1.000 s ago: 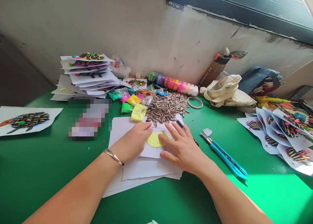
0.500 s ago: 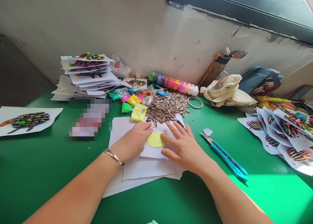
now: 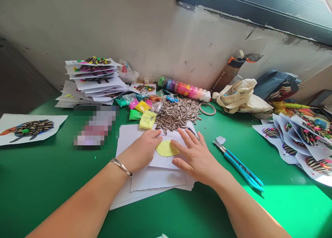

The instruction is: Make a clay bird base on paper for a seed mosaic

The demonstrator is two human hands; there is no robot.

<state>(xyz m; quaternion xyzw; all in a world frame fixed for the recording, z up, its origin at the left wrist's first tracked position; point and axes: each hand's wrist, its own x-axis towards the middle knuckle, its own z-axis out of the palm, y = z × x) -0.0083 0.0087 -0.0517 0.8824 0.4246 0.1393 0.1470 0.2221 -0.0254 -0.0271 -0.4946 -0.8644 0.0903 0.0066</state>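
Right hand (image 3: 195,156) at yellow clay (image 3: 165,148)

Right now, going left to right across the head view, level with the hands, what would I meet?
Single seed picture → blurred-out object → left hand → yellow oval → right hand → blue cutter → heap of seed pictures.

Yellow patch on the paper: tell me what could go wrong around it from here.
The yellow patch has the right hand at its right edge, so a stray push might smear or dent it. The striped seeds lie against the far edge of the papers; a nudge could scatter some onto them. The blue knife lies near the right hand; a sideways sweep might catch it.
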